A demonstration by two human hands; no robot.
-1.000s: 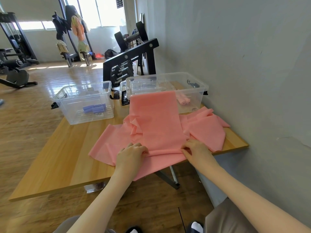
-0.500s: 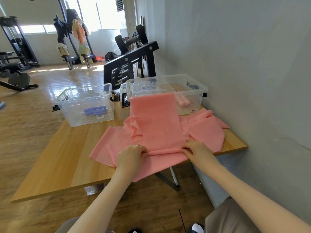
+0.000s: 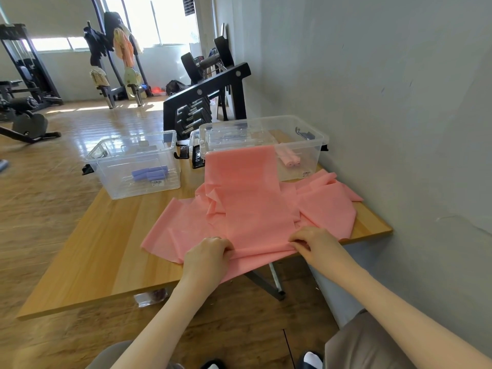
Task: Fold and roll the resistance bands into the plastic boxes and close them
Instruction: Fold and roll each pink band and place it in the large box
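Near edge of the pink band pinched in both hands; little has changed over the last second.

The left hand and right hand stay curled on the near fold of the pink band at the table edge. The band's far end still drapes over the right box; the roll looks barely started. The left box holds blue rolls.

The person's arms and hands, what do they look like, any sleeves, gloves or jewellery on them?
Both forearms are bare right up to the frame's lower edge, with no sleeves showing. The left hand and the right hand wear no gloves, and no rings, watch or bracelets are visible on the fingers or wrists.
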